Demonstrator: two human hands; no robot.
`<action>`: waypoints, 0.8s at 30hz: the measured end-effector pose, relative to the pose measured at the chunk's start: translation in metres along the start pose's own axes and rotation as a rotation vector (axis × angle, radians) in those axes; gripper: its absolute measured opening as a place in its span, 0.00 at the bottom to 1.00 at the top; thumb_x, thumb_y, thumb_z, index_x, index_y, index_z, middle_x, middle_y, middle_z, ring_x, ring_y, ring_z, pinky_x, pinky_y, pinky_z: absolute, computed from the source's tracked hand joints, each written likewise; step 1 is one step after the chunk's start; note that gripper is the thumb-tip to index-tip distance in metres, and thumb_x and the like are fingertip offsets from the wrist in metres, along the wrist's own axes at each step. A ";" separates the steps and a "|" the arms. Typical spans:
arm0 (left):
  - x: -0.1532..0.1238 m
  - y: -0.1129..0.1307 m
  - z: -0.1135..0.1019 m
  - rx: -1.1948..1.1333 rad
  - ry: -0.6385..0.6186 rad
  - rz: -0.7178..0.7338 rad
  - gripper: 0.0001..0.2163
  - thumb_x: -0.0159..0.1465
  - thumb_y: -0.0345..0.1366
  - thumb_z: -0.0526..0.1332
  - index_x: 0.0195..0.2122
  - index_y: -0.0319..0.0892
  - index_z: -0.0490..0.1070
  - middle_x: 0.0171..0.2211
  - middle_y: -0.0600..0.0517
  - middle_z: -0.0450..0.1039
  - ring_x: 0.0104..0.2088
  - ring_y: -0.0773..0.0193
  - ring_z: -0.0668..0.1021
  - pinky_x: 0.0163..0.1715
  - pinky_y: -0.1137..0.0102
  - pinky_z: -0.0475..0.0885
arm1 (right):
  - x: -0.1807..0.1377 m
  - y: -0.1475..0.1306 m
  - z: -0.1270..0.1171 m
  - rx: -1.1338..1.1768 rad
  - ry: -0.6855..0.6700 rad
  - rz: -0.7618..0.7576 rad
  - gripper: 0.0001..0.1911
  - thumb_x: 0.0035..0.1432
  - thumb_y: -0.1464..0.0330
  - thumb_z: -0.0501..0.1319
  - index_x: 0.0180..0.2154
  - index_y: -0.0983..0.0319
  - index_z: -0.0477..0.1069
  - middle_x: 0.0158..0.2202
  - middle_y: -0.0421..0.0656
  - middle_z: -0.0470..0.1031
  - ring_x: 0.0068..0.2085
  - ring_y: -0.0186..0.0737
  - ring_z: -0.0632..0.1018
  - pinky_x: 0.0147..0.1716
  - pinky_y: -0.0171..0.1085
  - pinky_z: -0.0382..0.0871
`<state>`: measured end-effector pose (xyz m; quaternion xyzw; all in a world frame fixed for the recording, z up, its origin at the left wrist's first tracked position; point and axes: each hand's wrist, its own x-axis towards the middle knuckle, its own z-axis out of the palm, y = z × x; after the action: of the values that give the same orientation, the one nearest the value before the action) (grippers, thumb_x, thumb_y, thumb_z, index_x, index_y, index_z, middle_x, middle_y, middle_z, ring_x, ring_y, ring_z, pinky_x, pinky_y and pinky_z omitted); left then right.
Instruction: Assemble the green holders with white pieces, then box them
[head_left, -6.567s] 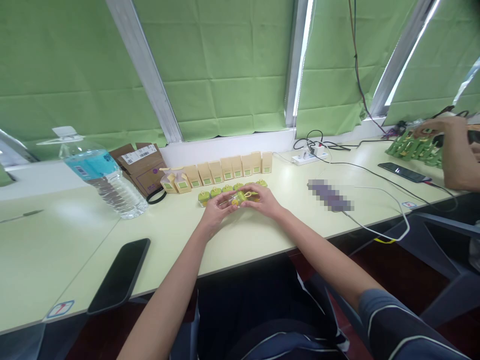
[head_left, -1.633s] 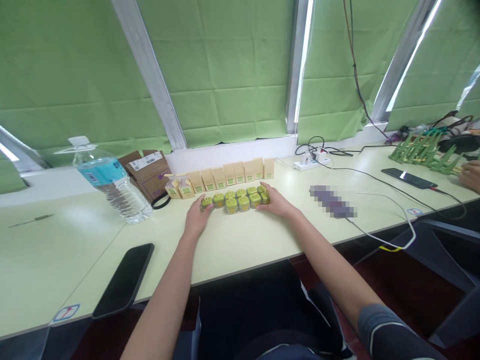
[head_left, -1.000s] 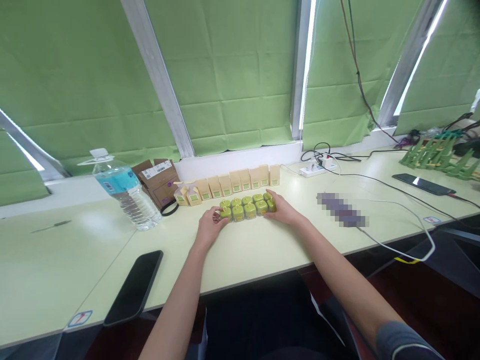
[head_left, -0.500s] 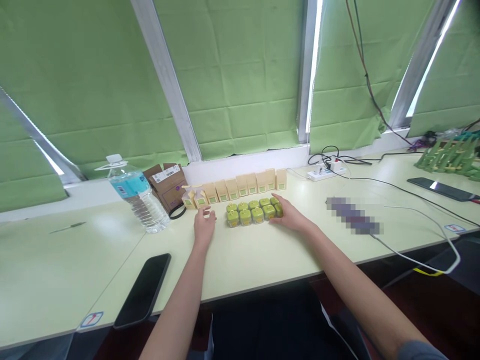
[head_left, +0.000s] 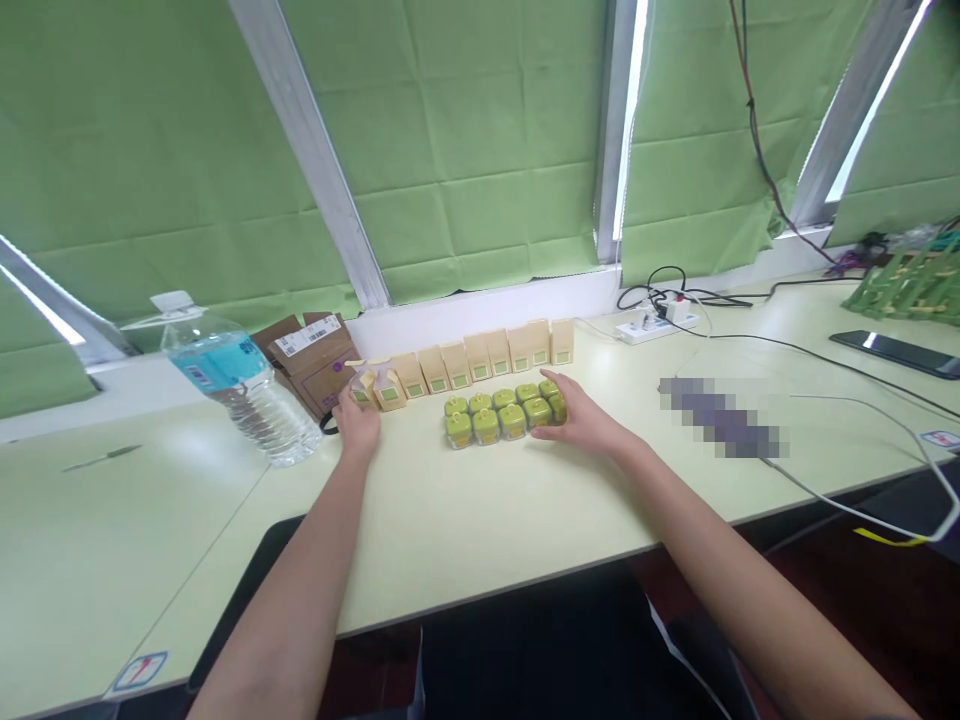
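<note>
Two rows of small clear jars with green lids (head_left: 486, 425) stand packed together at mid-table. My right hand (head_left: 581, 415) clasps the right end of the block, thumb in front and fingers behind. Behind the jars runs a row of small cream paper boxes (head_left: 454, 365) with green labels. The two leftmost have raised, unfolded top flaps. My left hand (head_left: 358, 428) is at the leftmost paper box (head_left: 363, 388), fingers and thumb about its lower part; the hand partly hides it.
Left of the boxes stand a brown carton (head_left: 319, 360) and a large water bottle (head_left: 240, 385). My left forearm partly covers a black phone (head_left: 244, 590). To the right are a blurred-out object (head_left: 720, 418) with a white cable, a power strip (head_left: 652, 325) and another phone (head_left: 896, 355).
My left hand has moved left and away from me, from beside the jars to the leftmost paper box. My right hand stays on the jars. The view has shifted slightly.
</note>
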<state>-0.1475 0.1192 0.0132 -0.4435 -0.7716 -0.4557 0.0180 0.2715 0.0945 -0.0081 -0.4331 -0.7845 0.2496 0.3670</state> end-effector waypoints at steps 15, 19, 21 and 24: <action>0.028 0.015 -0.031 0.086 -0.025 0.083 0.06 0.57 0.35 0.65 0.28 0.41 0.69 0.26 0.51 0.72 0.40 0.49 0.79 0.49 0.54 0.70 | 0.003 0.000 0.004 -0.007 0.038 -0.015 0.56 0.48 0.52 0.73 0.71 0.54 0.48 0.69 0.53 0.55 0.71 0.60 0.55 0.67 0.59 0.55; 0.021 0.029 -0.058 0.007 0.095 0.093 0.08 0.59 0.40 0.64 0.33 0.41 0.70 0.30 0.52 0.73 0.37 0.55 0.78 0.47 0.57 0.72 | 0.002 -0.004 0.003 0.006 0.094 -0.030 0.55 0.48 0.51 0.73 0.70 0.54 0.50 0.69 0.53 0.55 0.71 0.60 0.56 0.67 0.59 0.55; 0.011 0.042 -0.067 -0.046 0.106 0.123 0.11 0.59 0.43 0.65 0.35 0.41 0.70 0.31 0.53 0.75 0.36 0.59 0.78 0.43 0.62 0.73 | 0.003 -0.008 0.003 -0.002 0.143 -0.040 0.52 0.49 0.50 0.72 0.69 0.54 0.52 0.69 0.52 0.56 0.70 0.59 0.57 0.67 0.59 0.55; -0.017 0.070 -0.074 -0.225 0.022 0.186 0.13 0.58 0.46 0.66 0.35 0.41 0.71 0.30 0.52 0.76 0.30 0.63 0.76 0.32 0.68 0.73 | 0.003 -0.018 0.002 -0.029 0.241 -0.092 0.45 0.53 0.53 0.70 0.67 0.54 0.56 0.67 0.51 0.59 0.70 0.58 0.57 0.68 0.59 0.54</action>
<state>-0.1164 0.0681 0.0978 -0.5072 -0.6709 -0.5406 0.0190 0.2605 0.0880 0.0045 -0.4289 -0.7572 0.1675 0.4634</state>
